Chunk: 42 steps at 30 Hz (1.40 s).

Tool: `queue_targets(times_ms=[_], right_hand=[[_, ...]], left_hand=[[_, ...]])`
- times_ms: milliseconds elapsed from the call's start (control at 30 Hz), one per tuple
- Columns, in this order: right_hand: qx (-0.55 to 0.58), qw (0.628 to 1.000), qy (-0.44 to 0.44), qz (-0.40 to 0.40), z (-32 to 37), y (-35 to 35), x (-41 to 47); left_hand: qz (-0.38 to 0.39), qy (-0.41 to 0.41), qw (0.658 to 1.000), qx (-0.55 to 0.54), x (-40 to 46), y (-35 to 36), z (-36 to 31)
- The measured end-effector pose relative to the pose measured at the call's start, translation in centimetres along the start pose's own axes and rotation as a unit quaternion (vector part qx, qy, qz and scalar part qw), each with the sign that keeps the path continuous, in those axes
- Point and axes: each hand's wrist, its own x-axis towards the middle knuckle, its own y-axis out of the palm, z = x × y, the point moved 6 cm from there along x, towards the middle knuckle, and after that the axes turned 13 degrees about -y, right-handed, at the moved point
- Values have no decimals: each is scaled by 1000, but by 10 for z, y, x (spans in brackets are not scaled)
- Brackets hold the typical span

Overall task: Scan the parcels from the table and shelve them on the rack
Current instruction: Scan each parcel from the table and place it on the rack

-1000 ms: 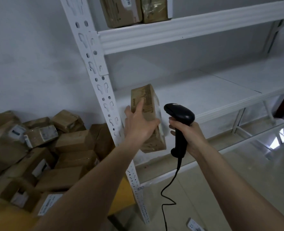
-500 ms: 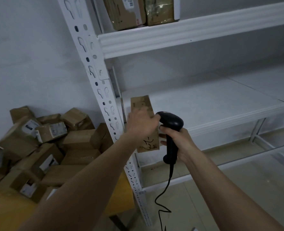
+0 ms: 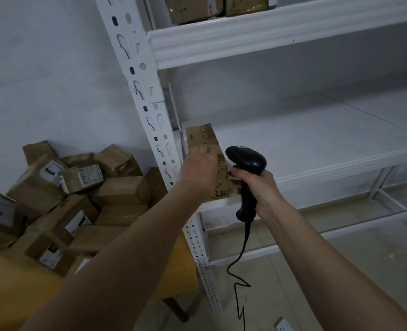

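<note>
From the head camera, I am setting a small brown cardboard parcel (image 3: 206, 149) on end at the far left of the white metal rack's (image 3: 317, 149) middle shelf, just beside the perforated white upright post (image 3: 150, 120). My left hand (image 3: 198, 169) is lying over the parcel's near side, fingers spread fairly straight along the cardboard, steadying it more than clutching it (the motion blur is hiding whether any fingertip is hooking round an edge). My right hand (image 3: 257, 185) is gripping the handle of the black corded barcode scanner (image 3: 246, 161), fingers wrapped fully round it, its head just beside the parcel. I am judging that this is the shelving step for this parcel, nearly finished. Next I am needing to let go without tipping it, then turn back to the heap of brown cardboard parcels (image 3: 61, 197) piled on the yellow-topped table (image 3: 18, 295) at my left and pick another one to scan.
</note>
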Motion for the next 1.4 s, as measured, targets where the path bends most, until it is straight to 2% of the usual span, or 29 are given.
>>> queue_targets(times_ms=[67,133,233,300,433,600,767,933,1067,1167,1300,1400], right_hand=[[-23,1000,-6,-11,2,-3,0],[-31,999,-14,0,5,-3,-2],[-22,996,-40,78,14,10,-14],[-22,989,-57,134,16,25,-25],[-57,975,-61,205,3,66,-49],[-93,964,13,247,-50,129,-76],[-126,959,74,242,-111,195,-102],[-139,960,124,208,-176,245,-118],[-167,961,153,158,-220,272,-126],[-201,957,162,131,-247,284,-132],[-251,947,170,110,-272,290,-134],[-295,932,171,124,-286,295,-130]], left_hand=[[-17,3,998,-54,-5,-4,3],[-86,22,983,-164,-18,-19,9],[-181,46,935,-303,-45,-35,29],[-197,49,920,-334,-58,-32,46],[-137,-17,927,-349,-79,-6,94],[26,-103,953,-284,-109,42,172],[108,-177,956,-206,-139,71,274],[184,-276,924,-189,-167,102,378],[255,-337,884,-198,-189,127,441],[302,-332,871,-199,-201,140,464],[319,-382,827,-261,-210,147,479],[320,-430,769,-349,-214,157,477]])
